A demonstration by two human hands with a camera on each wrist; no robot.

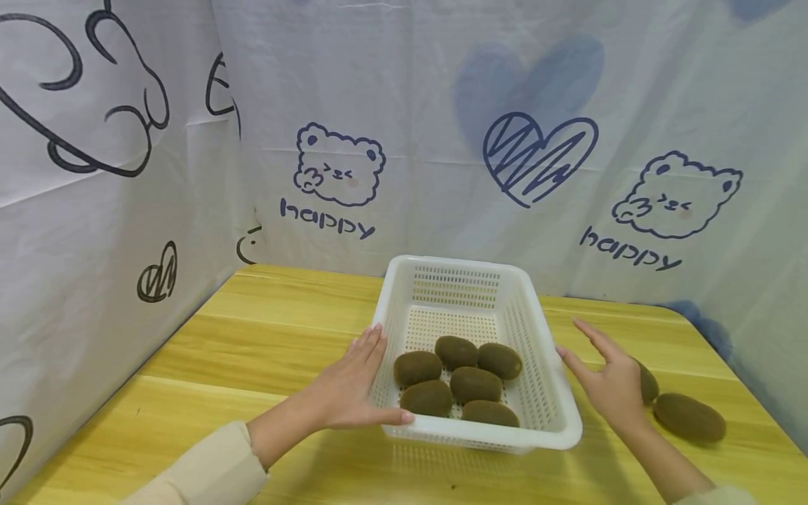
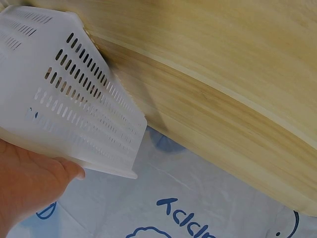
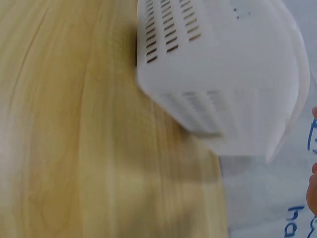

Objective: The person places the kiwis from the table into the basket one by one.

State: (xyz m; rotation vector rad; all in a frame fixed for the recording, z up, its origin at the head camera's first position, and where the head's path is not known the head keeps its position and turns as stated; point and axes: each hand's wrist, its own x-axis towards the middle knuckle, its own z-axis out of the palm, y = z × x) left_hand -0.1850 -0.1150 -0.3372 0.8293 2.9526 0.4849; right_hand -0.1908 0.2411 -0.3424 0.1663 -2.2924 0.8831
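A white plastic basket (image 1: pixel 555 440) with slotted walls stands on the table, holding several brown kiwis (image 1: pixel 476 385) on its floor. My left hand (image 1: pixel 344 389) rests on the basket's near left corner, its fingers laid along the left rim and its thumb on the front rim. The left wrist view shows that hand (image 2: pixel 37 183) against the basket's rim (image 2: pixel 106 171). Beside the right rim is my right hand (image 1: pixel 609 382), fingers spread and holding nothing; one fingertip is at the rim, though contact is hard to judge. Only a bit of its fingers (image 3: pixel 312 193) shows in the right wrist view.
Two more kiwis lie on the table right of the basket: one whole in view (image 1: pixel 690 419), the other (image 1: pixel 647 383) partly behind my right hand. The yellow wood-grain table (image 1: pixel 252 337) ends at white cloth walls (image 1: pixel 410 105) printed with bears and hearts.
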